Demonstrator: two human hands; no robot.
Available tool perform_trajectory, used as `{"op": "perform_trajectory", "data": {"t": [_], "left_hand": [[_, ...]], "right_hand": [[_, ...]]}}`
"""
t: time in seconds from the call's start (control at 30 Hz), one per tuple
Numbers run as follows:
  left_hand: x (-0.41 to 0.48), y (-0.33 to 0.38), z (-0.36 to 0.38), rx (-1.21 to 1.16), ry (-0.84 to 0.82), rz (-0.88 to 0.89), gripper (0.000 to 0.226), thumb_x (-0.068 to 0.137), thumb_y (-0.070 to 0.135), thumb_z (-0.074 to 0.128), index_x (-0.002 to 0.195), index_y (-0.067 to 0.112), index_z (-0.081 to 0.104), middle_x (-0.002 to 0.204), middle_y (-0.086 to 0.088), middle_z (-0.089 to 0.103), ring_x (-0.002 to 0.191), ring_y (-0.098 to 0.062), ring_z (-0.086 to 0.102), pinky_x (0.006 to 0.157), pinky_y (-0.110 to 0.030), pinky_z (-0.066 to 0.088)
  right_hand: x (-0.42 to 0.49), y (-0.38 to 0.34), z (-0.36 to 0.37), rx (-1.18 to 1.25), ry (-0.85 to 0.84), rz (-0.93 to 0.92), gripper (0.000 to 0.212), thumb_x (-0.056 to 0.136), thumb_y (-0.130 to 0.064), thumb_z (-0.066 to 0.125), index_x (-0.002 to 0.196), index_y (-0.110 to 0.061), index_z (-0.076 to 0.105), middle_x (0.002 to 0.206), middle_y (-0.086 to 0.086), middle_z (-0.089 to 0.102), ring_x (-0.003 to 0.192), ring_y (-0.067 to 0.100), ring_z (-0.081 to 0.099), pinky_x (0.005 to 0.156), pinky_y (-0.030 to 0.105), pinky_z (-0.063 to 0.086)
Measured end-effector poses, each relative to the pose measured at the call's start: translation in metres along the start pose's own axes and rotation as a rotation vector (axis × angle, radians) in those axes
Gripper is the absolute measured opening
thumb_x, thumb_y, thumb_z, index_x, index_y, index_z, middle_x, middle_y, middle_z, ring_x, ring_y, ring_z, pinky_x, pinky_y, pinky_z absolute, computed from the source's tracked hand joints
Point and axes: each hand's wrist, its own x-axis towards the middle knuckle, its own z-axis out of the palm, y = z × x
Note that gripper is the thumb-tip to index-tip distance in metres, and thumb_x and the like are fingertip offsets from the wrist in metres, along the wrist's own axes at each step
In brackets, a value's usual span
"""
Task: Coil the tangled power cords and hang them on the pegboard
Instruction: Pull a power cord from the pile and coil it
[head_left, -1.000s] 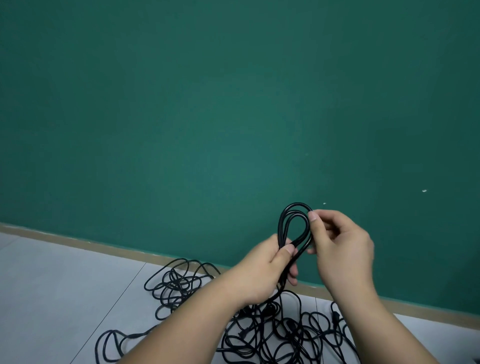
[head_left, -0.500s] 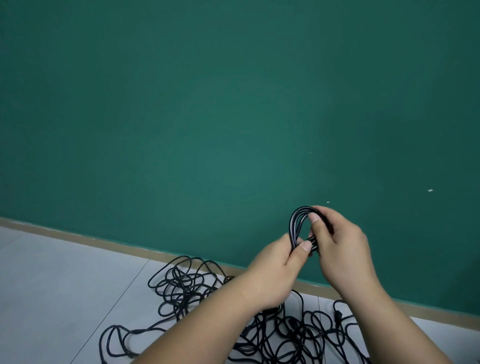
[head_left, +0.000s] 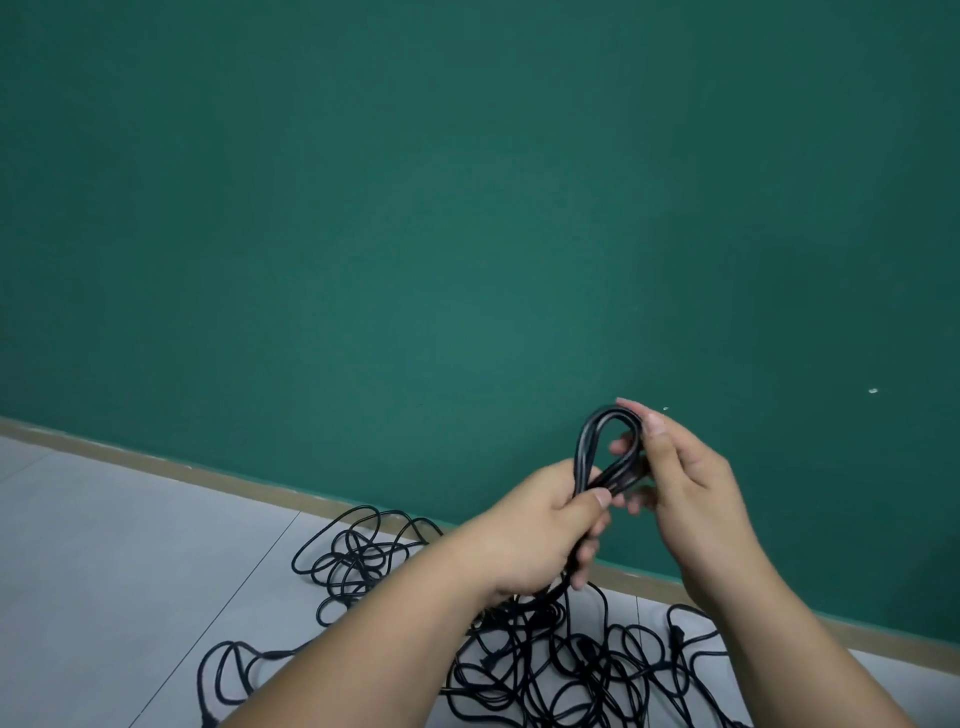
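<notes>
Both bare forearms are held raised and angled inward. The left hand (head_left: 540, 535) is closed around the cord (head_left: 584, 447), with the thumb pressed across it. The cord's loop is pinched by the curled right hand (head_left: 691, 493).

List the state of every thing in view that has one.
coiled cord, folded into a narrow loop, held up off the floor by both hands.
left hand, grips the gathered strands below the loop.
right hand, pinches the loop's right side.
cord pile, tangled, lying loose on the floor.
</notes>
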Motion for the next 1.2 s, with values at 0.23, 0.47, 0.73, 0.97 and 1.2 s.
{"op": "perform_trajectory", "data": {"t": [0.23, 0.47, 0.73, 0.97, 1.2], "left_hand": [[0.002, 0.020, -0.025, -0.617, 0.268, 0.111, 0.012, 0.112, 0.012, 0.044, 0.113, 0.005, 0.054, 0.075, -0.002, 0.047, 0.063, -0.016, 0.046, 0.054, -0.031, 0.046], [0.006, 0.027, -0.050, -0.862, 0.579, 0.228, 0.011, 0.112, 0.011, 0.043, 0.107, 0.011, 0.052, 0.074, -0.002, 0.047, 0.062, -0.016, 0.046, 0.053, -0.031, 0.046], [0.006, 0.018, -0.098, -0.673, 1.130, 0.289, 0.018, 0.114, 0.012, 0.037, 0.103, 0.016, 0.051, 0.075, 0.002, 0.044, 0.056, -0.011, 0.041, 0.045, -0.025, 0.039], [0.005, -0.003, -0.121, -0.130, 1.207, 0.149, 0.013, 0.113, 0.020, 0.039, 0.110, 0.015, 0.050, 0.086, 0.000, 0.049, 0.055, -0.006, 0.049, 0.060, -0.034, 0.051], [0.007, -0.001, -0.066, 0.333, 0.614, 0.013, 0.020, 0.112, 0.027, 0.045, 0.121, 0.014, 0.058, 0.089, 0.002, 0.051, 0.074, -0.012, 0.057, 0.059, -0.023, 0.057]], "right_hand": [[-0.016, 0.026, 0.024, 0.047, -0.403, 0.442, 0.069, 0.104, -0.063, 0.031, 0.106, -0.018, 0.083, 0.108, 0.002, 0.082, 0.108, 0.015, 0.077, 0.107, 0.049, 0.056], [-0.035, 0.030, 0.052, 0.118, -0.734, 0.535, 0.083, 0.101, -0.076, 0.023, 0.105, -0.008, 0.072, 0.112, 0.025, 0.077, 0.112, 0.032, 0.073, 0.106, 0.037, 0.052], [-0.025, 0.020, 0.023, -0.244, -0.917, 0.266, 0.019, 0.095, -0.042, 0.076, 0.095, -0.023, 0.071, 0.071, 0.001, 0.059, 0.066, 0.015, 0.056, 0.075, 0.036, 0.045], [-0.019, 0.005, 0.005, -0.423, -0.419, -0.120, 0.008, 0.100, -0.030, 0.071, 0.092, -0.030, 0.073, 0.069, -0.015, 0.061, 0.064, 0.002, 0.050, 0.063, 0.030, 0.044], [-0.018, -0.021, 0.001, -0.055, 0.031, -0.211, 0.011, 0.095, -0.015, 0.076, 0.098, -0.025, 0.080, 0.091, 0.005, 0.076, 0.089, 0.030, 0.067, 0.077, 0.020, 0.053]]}}
